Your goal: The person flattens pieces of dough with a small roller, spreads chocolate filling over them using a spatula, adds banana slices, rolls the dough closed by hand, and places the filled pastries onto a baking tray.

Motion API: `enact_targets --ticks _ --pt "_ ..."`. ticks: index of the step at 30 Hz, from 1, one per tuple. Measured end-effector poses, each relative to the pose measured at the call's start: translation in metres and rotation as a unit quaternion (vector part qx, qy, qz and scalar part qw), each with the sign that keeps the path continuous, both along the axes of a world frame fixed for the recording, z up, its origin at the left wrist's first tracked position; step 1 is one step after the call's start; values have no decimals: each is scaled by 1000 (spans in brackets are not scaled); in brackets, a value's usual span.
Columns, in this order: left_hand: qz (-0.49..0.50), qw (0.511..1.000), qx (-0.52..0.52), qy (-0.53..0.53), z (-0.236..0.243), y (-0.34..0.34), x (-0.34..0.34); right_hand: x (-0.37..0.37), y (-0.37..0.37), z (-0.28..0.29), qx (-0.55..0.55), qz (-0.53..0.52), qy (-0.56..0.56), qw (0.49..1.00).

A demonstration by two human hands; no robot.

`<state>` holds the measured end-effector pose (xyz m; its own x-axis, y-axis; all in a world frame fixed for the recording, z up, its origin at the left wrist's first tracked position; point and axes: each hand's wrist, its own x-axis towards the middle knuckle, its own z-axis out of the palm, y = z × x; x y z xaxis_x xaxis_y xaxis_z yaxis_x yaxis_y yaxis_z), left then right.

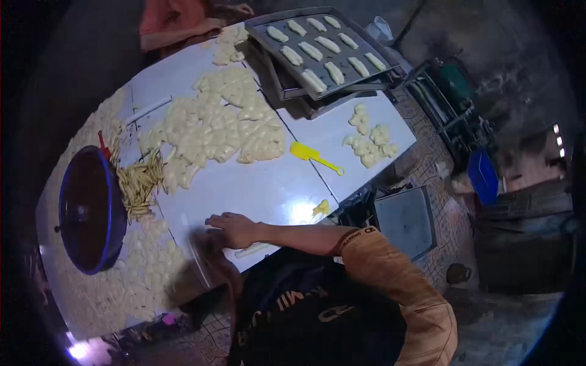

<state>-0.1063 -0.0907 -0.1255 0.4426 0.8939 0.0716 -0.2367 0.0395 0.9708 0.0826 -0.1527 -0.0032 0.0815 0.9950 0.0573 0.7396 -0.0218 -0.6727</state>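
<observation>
My right hand [235, 230] reaches in from the right, low over the near edge of the white table [244, 186], its fingers stretched to the left and nothing visible in them. Close beside it, my left hand [206, 241] is dark and blurred, so its fingers cannot be made out. A pale rod [252, 249] lies under my right wrist at the table edge. Beyond my hands spreads a large mass of pale, soft dough pieces [213, 131]. A yellow scraper [317, 158] lies to the right of it, and a small yellow lump [320, 208] is near the edge.
A wide dark bowl with a blue rim [110, 213] stands at left, beside a heap of brownish strips [139, 183]. Stacked metal trays [287, 79] at the far right carry rows of shaped dough. Another person [174, 27] works at the far edge. Machinery [448, 104] stands beyond the table.
</observation>
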Motion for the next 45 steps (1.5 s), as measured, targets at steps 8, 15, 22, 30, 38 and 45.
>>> enact_targets --ticks 8,15,22,30,38,45 --pt "-30 937 265 227 48 -24 30 183 -245 36 19 -453 20 891" --pt "-4 970 155 186 7 6 4 330 -345 7 -84 -659 -208 718" --pt "1 974 89 207 40 12 -7 281 -286 18 163 -611 153 760" --pt "-190 977 -83 43 185 -57 109 80 -130 88 129 -232 333 905" --pt "52 872 284 396 127 -23 88 18 -46 31 67 -241 168 953" --pt "-125 906 299 271 139 -16 68 27 -69 20 81 -2 -128 988"
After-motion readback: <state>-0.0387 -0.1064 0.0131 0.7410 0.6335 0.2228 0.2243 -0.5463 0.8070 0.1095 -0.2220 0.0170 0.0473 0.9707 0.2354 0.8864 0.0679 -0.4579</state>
